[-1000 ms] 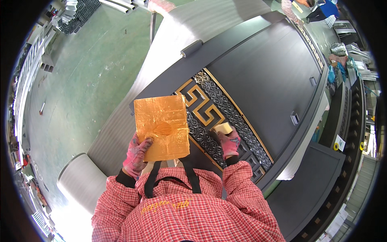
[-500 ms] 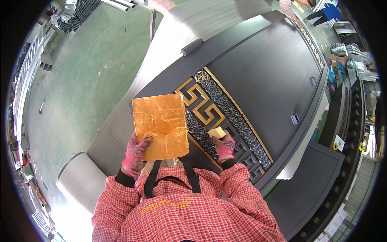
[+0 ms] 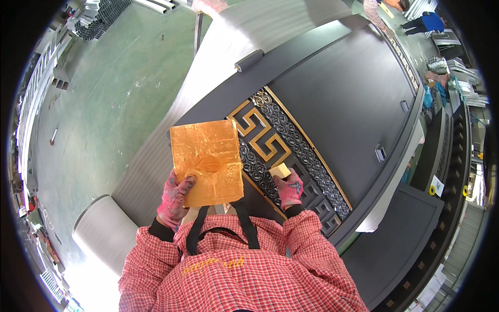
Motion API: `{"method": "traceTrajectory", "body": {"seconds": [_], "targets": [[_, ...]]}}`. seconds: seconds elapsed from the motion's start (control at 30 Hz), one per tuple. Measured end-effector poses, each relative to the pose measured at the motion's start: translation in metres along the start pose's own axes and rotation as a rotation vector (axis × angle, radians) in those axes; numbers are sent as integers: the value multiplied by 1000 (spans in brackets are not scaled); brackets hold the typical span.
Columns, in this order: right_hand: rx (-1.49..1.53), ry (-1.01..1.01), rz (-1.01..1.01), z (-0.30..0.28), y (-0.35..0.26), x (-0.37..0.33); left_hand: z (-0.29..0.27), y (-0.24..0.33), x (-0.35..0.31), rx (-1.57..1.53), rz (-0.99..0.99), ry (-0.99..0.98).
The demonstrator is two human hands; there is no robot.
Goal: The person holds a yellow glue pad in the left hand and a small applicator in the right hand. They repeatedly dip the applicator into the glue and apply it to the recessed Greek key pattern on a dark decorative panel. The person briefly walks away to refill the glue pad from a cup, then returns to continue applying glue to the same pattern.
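Above the dark panel (image 3: 338, 104), a gold board (image 3: 208, 151) is held by the left hand (image 3: 175, 200), a pale sponge (image 3: 280, 171) by the right hand (image 3: 289, 189); the raised pattern (image 3: 261, 134) is probably best pressed lightly.

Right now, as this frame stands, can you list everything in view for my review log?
Board: one, shiny copper, before the chest
Block: one, pale yellow, above the panel's patterned band
Large panel: one, dark grey with gold trim, centre to upper right
Roll: one, silver-grey, lower left
Second panel: one, dark grey, lower right
Rings: two, yellow, right
Floor: one, green, left
Co-workers: at least two, one blue-topped, upper right
Background clutter: too small to count
Left grip: one, pink-gloved, holding the board
Right grip: one, pink-gloved, holding the block
Sleeves: two, red-checked, bottom
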State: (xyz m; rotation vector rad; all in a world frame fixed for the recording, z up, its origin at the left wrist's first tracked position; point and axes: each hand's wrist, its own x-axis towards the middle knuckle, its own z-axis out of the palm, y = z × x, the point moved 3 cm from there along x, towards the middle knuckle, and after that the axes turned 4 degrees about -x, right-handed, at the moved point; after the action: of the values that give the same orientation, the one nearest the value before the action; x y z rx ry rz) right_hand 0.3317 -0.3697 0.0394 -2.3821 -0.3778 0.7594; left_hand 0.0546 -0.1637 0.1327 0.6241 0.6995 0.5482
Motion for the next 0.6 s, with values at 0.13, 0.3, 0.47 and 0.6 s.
{"method": "traceTrajectory", "body": {"seconds": [0.13, 0.3, 0.47, 0.6], "targets": [[260, 188, -79, -10, -3, 12, 2, 0, 0, 40, -77, 85], [66, 97, 26, -10, -11, 11, 16, 8, 2, 101, -74, 93], [24, 78, -93, -3, -14, -7, 8, 4, -1, 91, -26, 99], [60, 97, -63, -6, -15, 0, 14, 8, -1, 70, -38, 34]]}}
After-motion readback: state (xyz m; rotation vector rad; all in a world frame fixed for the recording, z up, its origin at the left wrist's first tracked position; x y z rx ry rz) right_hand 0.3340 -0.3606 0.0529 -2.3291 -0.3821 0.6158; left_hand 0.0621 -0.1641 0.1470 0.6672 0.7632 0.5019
